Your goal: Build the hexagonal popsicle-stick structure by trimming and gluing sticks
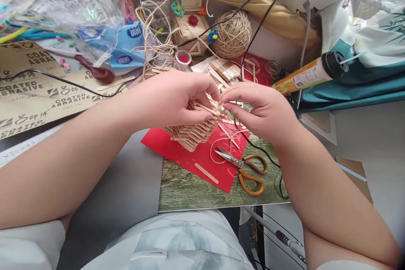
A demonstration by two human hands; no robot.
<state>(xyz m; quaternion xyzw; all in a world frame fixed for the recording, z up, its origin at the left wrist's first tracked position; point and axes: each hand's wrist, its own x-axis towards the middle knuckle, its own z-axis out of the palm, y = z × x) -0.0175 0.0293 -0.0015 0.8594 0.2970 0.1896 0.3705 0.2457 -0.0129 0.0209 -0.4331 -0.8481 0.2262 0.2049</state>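
Observation:
A stacked craft-stick structure (191, 135) with stepped, layered sides hangs tilted below my left hand (183, 97). The thumb and fingers of that hand are closed on its upper edge. My right hand (253, 107) meets it from the right, with thumb and forefinger pinched at the same edge. What those fingertips hold is too small to make out. A thin loop of twine (211, 152) curls beneath the hands on a red sheet (183, 156). Also on the sheet lies a loose craft stick (206, 173). Scissors with orange handles (255, 173) rest at the sheet's right edge, blades apart.
Behind the hands are a ball of twine (232, 33), a small stick-built box (190, 29) and a cup of red bits (183, 60). Sandpaper sheets (63, 88) lie left. A black cable (261, 149) crosses the right side. A tall tube (303, 78) leans there.

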